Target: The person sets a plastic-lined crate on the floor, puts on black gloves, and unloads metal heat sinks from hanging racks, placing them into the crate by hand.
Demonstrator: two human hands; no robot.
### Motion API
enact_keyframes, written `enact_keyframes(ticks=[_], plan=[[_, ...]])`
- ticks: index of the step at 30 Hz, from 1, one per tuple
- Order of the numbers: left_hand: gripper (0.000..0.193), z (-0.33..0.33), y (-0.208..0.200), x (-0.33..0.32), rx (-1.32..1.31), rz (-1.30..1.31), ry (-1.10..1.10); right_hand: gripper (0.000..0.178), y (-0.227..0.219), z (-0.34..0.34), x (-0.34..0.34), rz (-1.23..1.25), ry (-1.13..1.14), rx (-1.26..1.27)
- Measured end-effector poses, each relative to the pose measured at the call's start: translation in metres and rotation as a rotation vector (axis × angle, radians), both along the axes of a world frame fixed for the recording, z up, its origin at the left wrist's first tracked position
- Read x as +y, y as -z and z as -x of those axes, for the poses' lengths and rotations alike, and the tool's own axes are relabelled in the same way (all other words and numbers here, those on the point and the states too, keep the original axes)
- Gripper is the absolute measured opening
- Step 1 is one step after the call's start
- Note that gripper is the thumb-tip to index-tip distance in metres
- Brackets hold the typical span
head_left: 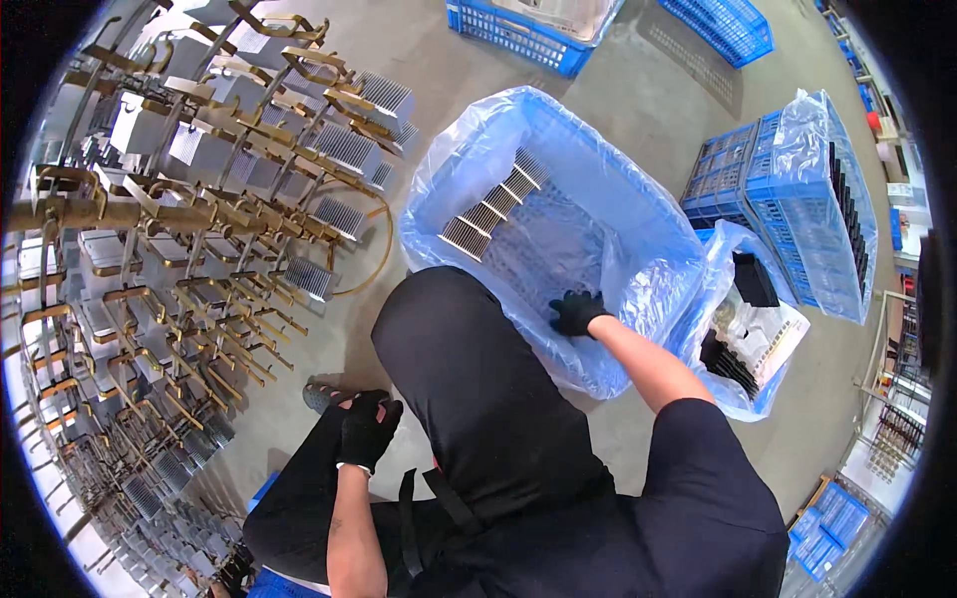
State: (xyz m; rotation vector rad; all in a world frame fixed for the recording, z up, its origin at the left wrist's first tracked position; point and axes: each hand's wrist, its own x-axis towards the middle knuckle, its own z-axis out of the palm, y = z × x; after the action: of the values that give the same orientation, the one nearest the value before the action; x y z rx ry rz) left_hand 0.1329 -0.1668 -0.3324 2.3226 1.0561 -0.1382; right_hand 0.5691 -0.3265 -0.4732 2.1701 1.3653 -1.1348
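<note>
My right hand, in a black glove, reaches into a large blue crate lined with clear plastic film. Its fingers are spread against the lining near the crate's close side, with nothing visible in them. A row of finned metal heat sinks lies along the crate's left part. My left hand, also black-gloved, is low beside my left leg, above a sandalled foot. Its fingers are loosely bent and a little apart, and I see no object in them.
A tall rack of brass-coloured hooks carrying many heat sinks fills the left. Right of the crate stands a smaller lined crate with black parts and paper. Stacked blue crates rise behind it; more crates stand at the far side.
</note>
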Motion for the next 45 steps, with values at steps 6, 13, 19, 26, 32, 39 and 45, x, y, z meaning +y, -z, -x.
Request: enact_keyframes(ticks=[6, 13, 19, 26, 32, 39, 45], plan=[[0.031, 0.019, 0.012, -0.008, -0.082, -0.047, -0.038, 0.055, 0.016, -0.051, 0.018, -0.246, -0.168, -0.493], [0.031, 0.016, 0.005, -0.004, 0.020, -0.023, 0.004, 0.064, 0.071, -0.105, -0.035, 0.428, -0.252, -0.625], [0.031, 0.005, 0.010, -0.002, -0.015, -0.025, 0.020, 0.061, 0.033, -0.076, -0.001, 0.143, -0.054, -0.641], [0.036, -0.013, -0.012, 0.000, -0.017, 0.053, -0.124, 0.060, 0.058, 0.000, -0.012, -0.194, -0.011, -0.190], [0.033, 0.013, 0.026, 0.009, -0.029, 0.001, -0.121, 0.061, 0.039, -0.028, 0.008, -0.055, -0.089, -0.129], [0.021, -0.005, 0.028, 0.022, -0.081, -0.139, 0.186, 0.035, 0.069, -0.153, 0.067, -0.830, 0.052, -0.320], [0.030, 0.031, 0.070, -0.007, -0.300, -0.116, -0.070, 0.028, 0.142, -0.188, 0.116, -0.795, 0.493, 0.065]])
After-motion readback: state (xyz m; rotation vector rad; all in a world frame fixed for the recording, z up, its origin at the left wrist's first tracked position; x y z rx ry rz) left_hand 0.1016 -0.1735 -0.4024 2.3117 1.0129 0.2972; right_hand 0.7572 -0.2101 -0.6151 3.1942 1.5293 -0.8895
